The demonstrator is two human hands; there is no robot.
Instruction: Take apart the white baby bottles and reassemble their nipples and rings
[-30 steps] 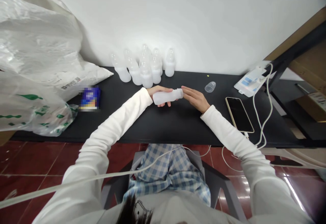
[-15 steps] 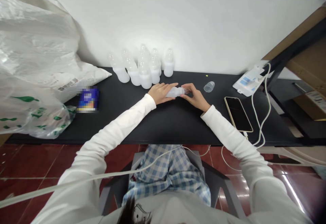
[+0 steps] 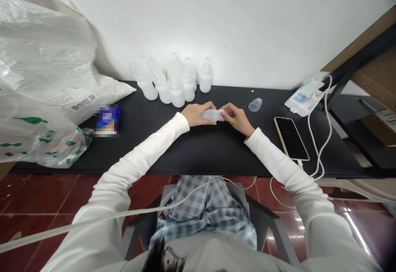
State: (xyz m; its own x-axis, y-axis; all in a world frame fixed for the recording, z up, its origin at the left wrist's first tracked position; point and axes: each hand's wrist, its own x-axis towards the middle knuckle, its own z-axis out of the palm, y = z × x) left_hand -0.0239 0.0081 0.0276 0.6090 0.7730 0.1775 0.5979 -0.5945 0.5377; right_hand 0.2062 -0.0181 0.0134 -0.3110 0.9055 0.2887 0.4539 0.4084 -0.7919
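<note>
White plastic bottle (image 3: 209, 115) held crosswise, neck toward three o'clock.
Over the counter (image 3: 210, 152), the left hand (image 3: 195, 114) grips its body and the right hand (image 3: 239, 118) pinches its neck end; a clear cap (image 3: 255, 105) lies at the latter's two o'clock.

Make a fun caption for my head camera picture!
Left hand holds a slim white plastic bottle sideways, right hand at its neck end.

"Bottle (image 3: 209, 115), three-o'clock end?"
"Hidden in the right hand (image 3: 237, 119)."
"Blue packet (image 3: 108, 120), nine o'clock?"
"Blurred, unreadable."
"Yellow speck (image 3: 252, 91), two o'clock?"
"Too small to tell. White bag (image 3: 43, 45), ten o'clock: cut off leftward."
</note>
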